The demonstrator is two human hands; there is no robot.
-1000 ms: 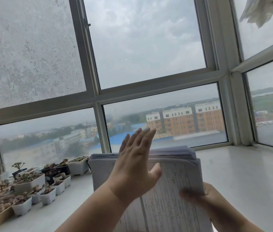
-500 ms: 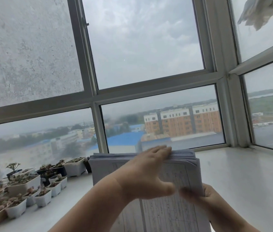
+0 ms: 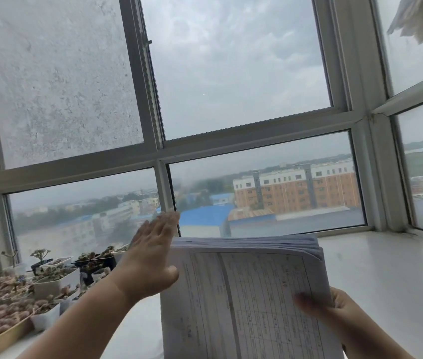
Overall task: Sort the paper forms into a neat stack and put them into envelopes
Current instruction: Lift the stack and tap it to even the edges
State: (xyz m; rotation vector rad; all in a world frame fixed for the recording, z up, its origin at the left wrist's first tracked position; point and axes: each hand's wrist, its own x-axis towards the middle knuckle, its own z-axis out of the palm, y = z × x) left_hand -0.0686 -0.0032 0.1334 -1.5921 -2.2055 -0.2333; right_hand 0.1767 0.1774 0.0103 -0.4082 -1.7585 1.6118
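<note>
Now the stack of paper forms (image 3: 246, 294) is propped up on end over the white sill (image 3: 386, 275), printed table facing the camera, its top edges fanned a little at the upper right. That stance makes sense for squaring: stood upright, the sheets can be patted flush along their sides. The right hand (image 3: 334, 310) steadies it from the lower right, fingers (image 3: 309, 303) curled over the front sheet and pinching the thickness, though motion blur hides exactly how the thumb sits behind. The left hand (image 3: 150, 257) is flat and straight, fingers pressed together and pointing up toward the window frame (image 3: 163, 185), the thumb splayed out toward the stack's left edge; the palm is right at that edge, and I cannot tell whether it touches or is just beside it. It holds nothing. My read: this is a patting stroke to knock the left side even. No envelopes show anywhere, so stuffing looks some way off. Over on the left, small pots of succulents (image 3: 49, 281) crowd the sill, well apart from the papers.
</note>
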